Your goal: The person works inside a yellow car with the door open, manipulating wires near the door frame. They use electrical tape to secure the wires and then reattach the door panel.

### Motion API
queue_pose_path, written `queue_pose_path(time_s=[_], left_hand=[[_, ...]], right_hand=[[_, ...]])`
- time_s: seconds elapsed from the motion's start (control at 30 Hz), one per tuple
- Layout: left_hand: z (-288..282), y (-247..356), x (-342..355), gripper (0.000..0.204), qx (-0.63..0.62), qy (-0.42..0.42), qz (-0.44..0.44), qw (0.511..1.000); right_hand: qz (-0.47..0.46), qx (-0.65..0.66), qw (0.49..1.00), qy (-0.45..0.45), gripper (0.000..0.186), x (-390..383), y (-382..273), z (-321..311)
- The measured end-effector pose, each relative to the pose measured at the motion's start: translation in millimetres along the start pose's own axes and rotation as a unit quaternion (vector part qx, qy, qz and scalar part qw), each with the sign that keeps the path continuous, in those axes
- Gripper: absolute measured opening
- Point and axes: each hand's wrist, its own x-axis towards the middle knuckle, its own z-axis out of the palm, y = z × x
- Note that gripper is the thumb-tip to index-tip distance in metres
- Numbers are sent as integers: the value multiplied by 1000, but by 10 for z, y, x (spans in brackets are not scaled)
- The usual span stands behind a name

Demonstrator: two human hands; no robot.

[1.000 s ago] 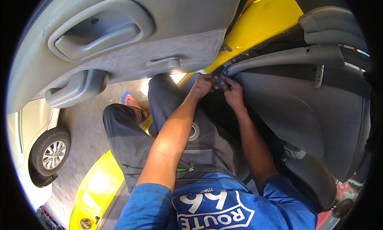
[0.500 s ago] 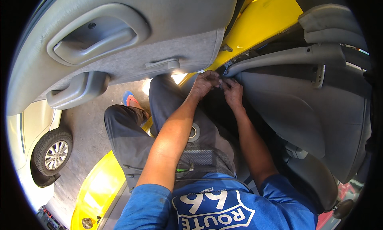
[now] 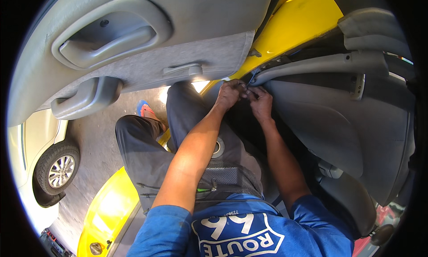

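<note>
My left hand [image 3: 229,94] and my right hand [image 3: 261,101] meet just beyond my knees, beside the yellow door pillar. Both have their fingers pinched together, fingertips almost touching. Whatever sits between them is too small and dark to make out. A thin blue wire [image 3: 254,75] shows just past the fingertips, near the end of a long grey trim strip [image 3: 307,66]. Below the strip is a dark grey moulded panel [image 3: 321,118], close to my right hand. On my lap, by my left forearm, lies a ring-shaped roll [image 3: 218,148], probably tape.
The open car door's grey inner panel [image 3: 214,16], with its pull handles, hangs over the upper left. Yellow bodywork [image 3: 296,22] runs along the top, and another yellow panel [image 3: 107,212] is at lower left. A pale car's wheel [image 3: 58,168] stands on the concrete floor [image 3: 96,141].
The view has shifted slightly. My hands stay together in the same place, with only small finger movements.
</note>
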Motion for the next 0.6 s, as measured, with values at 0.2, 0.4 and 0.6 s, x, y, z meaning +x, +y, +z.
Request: queue_pose_path(time_s=[0.2, 0.4, 0.6], left_hand=[[70, -38, 51, 17, -41, 35, 2, 999], [134, 40, -61, 21, 92, 121, 46, 987], [72, 25, -84, 16, 138, 98, 86, 982]], right_hand=[[-43, -35, 998, 13, 16, -12, -5, -29], [14, -7, 1000, -4, 16, -30, -12, -21], [-18, -15, 1000, 0, 16, -25, -19, 12]])
